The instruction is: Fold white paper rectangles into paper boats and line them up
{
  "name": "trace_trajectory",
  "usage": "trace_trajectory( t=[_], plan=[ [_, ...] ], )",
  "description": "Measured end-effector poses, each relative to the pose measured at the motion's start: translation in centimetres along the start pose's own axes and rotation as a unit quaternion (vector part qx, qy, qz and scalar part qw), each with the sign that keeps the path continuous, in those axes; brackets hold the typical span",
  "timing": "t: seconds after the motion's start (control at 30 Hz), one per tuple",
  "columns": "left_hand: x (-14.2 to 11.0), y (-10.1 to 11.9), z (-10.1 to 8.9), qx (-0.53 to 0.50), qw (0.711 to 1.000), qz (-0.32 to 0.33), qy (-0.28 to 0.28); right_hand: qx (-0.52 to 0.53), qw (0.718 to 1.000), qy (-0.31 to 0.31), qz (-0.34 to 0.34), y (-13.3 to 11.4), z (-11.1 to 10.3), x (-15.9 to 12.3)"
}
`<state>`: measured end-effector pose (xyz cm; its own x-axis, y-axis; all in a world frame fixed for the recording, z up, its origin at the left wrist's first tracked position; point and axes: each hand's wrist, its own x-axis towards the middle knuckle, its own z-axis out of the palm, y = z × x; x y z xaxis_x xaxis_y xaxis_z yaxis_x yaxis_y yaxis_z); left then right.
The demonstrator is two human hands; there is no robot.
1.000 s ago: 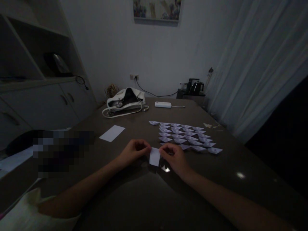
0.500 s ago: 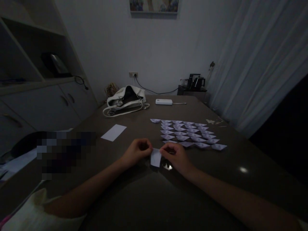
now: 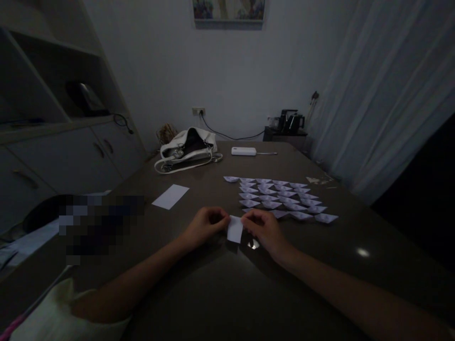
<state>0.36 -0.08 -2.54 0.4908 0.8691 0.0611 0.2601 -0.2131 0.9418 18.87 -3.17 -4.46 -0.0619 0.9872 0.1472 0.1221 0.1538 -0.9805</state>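
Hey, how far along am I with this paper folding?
Done, by the look of it: the small white folded-paper boats standing in rows. In hand: a small white rectangular paper piece between left hand and right hand, not boat-shaped yet. Apparently left: that piece, and perhaps the flat white rectangular sheet lying unfolded.

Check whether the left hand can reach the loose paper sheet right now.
Probably yes: the loose paper sheet lies flat near the left hand, with nothing visible between them, though that hand's fingertips are pinching the small paper piece.
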Motion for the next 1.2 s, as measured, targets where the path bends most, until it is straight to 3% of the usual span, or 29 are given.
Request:
trace_trajectory(
  t=[0.93, 1.2],
  plan=[
    [-0.18, -0.05, -0.31, 0.018, 0.999, 0.01, -0.028, 0.064, 0.996, 0.046, 0.048, -0.63, 0.09, 0.03],
    [-0.33, 0.42, -0.22, 0.066, 0.997, 0.014, -0.022, 0.072, 0.995, 0.048, 0.057, -0.69, 0.24, -0.01]
  ],
)
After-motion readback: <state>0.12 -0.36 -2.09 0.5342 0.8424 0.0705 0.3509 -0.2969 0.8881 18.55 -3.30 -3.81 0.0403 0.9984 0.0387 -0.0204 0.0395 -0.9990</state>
